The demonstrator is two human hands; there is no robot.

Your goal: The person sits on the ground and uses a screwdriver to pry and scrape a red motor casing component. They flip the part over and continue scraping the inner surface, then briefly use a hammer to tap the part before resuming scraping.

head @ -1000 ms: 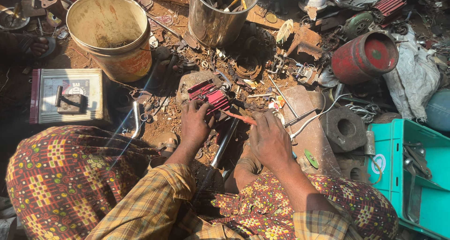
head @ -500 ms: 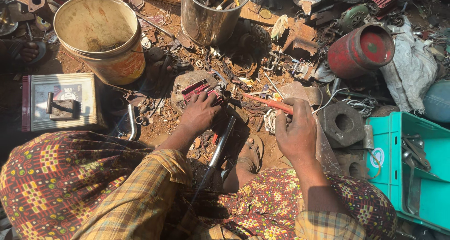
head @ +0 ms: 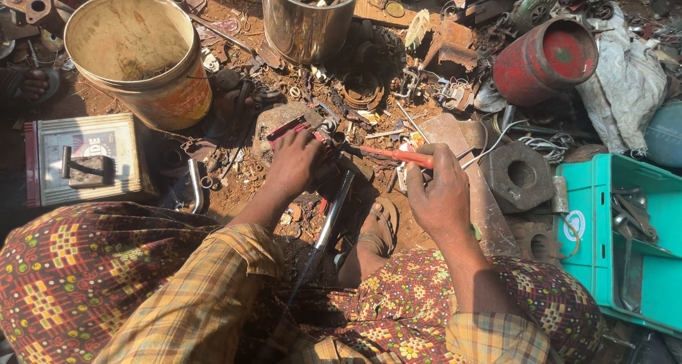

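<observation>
My left hand (head: pixel 293 159) presses down on a small red and grey metal part (head: pixel 290 127) lying on a flat stone on the dirt. My right hand (head: pixel 440 190) grips a screwdriver with an orange-red handle (head: pixel 398 156), its shaft pointing left toward the part under my left hand. A long dark metal rod (head: pixel 330 218) runs from the part back between my knees. My sandalled foot (head: pixel 376 229) rests beside the rod.
A yellow plastic bucket (head: pixel 128 51) and a steel bucket with tools (head: pixel 309 16) stand behind. A battery-like box (head: pixel 85 161) sits left, a red gas cylinder (head: pixel 543 58) and a heavy metal nut (head: pixel 520 174) right. A teal crate (head: pixel 625 236) holds tools. Scrap litters the ground.
My right hand lifted off the ground and took up the orange-handled screwdriver, now aimed at the part. My left hand stayed on the red part.
</observation>
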